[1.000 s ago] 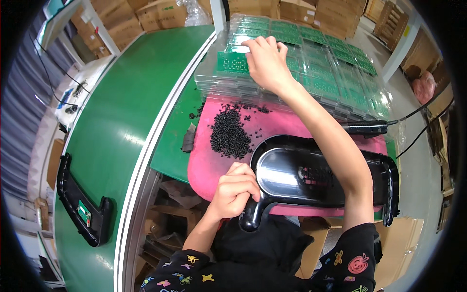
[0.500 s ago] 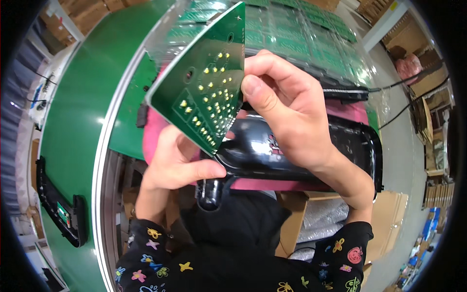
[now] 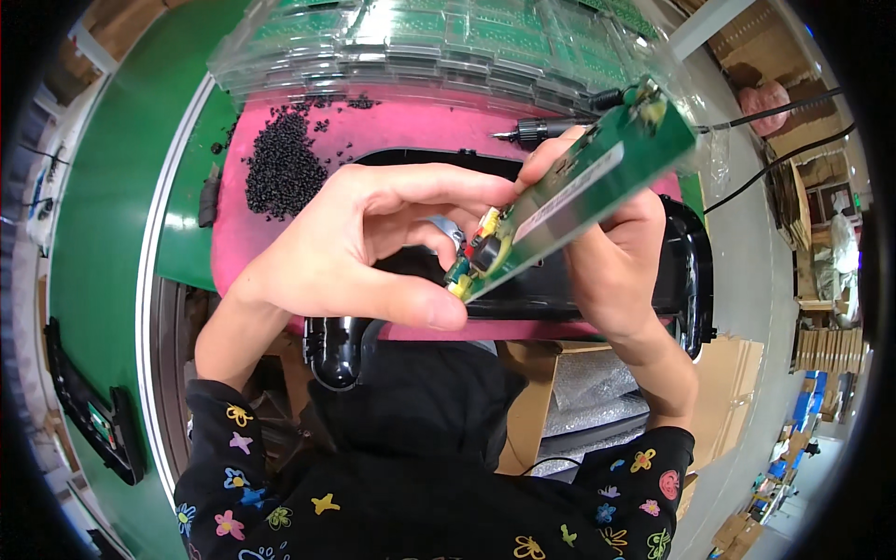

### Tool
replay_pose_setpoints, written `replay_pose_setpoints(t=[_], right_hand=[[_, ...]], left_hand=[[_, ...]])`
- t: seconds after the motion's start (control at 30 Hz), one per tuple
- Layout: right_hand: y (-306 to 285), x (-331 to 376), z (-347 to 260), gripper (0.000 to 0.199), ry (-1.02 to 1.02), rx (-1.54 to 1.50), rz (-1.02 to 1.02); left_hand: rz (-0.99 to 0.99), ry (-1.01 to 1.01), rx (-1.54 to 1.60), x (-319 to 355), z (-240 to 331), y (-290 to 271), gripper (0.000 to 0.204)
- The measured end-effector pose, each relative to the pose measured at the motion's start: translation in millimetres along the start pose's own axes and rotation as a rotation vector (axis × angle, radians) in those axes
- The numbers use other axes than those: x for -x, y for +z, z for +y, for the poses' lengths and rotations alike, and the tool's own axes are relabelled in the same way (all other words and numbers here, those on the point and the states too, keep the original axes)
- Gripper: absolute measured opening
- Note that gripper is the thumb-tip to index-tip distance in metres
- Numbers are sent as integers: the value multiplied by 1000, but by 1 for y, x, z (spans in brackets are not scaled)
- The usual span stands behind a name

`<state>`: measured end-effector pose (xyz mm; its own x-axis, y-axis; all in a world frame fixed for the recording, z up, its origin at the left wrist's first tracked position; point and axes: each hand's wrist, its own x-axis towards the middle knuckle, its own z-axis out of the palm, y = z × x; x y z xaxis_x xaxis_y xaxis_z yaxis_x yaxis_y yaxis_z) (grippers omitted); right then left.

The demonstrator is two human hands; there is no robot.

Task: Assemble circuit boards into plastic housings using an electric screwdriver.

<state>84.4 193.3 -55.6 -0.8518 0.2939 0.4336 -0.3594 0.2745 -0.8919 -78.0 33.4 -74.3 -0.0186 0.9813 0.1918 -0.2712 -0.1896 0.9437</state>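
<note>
A green circuit board (image 3: pixel 621 177) is held up tilted, its component side with a white label strip in view. My right hand (image 3: pixel 611 261) grips it from the right side, some of its fingers hidden behind the board. My left hand (image 3: pixel 345 243) curls around the board's lower left end, index finger and thumb at its edges, beside several small parts in yellow, red and black. Under both hands a glossy black plastic housing (image 3: pixel 691 271) lies on a pink mat (image 3: pixel 252 252), partly covered by them.
A heap of small black screws (image 3: pixel 280 168) sits on the mat's left part. An electric screwdriver (image 3: pixel 537 131) lies behind the board. Clear plastic trays (image 3: pixel 411 56) of green boards fill the back. Another black housing piece (image 3: pixel 98 420) rests on the green table at left.
The board has turned from its LED side to its component side and come lower and to the right. My left hand has moved up to its end. The view has shifted, showing the screws.
</note>
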Motion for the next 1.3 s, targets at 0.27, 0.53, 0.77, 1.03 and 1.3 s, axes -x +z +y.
replay_pose_setpoints(t=[0.27, 0.53, 0.77, 1.03, 1.3], right_hand=[[-54, 23, -8, 66, 410, -241, 60], [-37, 57, -10, 15, 480, 427, -130], [-62, 60, 5, 32, 462, 353, -68], [-80, 40, 44, 55, 261, 594, -108], [-79, 40, 52, 58, 270, 724, -127]], left_hand=[[76, 333, -1050, -6, 11, -13, 66], [-233, 219, -1294, -5, 4, -1, 62], [-233, 178, -1137, -33, -8, -28, 59], [-80, 1, -1198, -48, -32, -41, 61], [-73, 20, -1282, -50, -39, -41, 62]])
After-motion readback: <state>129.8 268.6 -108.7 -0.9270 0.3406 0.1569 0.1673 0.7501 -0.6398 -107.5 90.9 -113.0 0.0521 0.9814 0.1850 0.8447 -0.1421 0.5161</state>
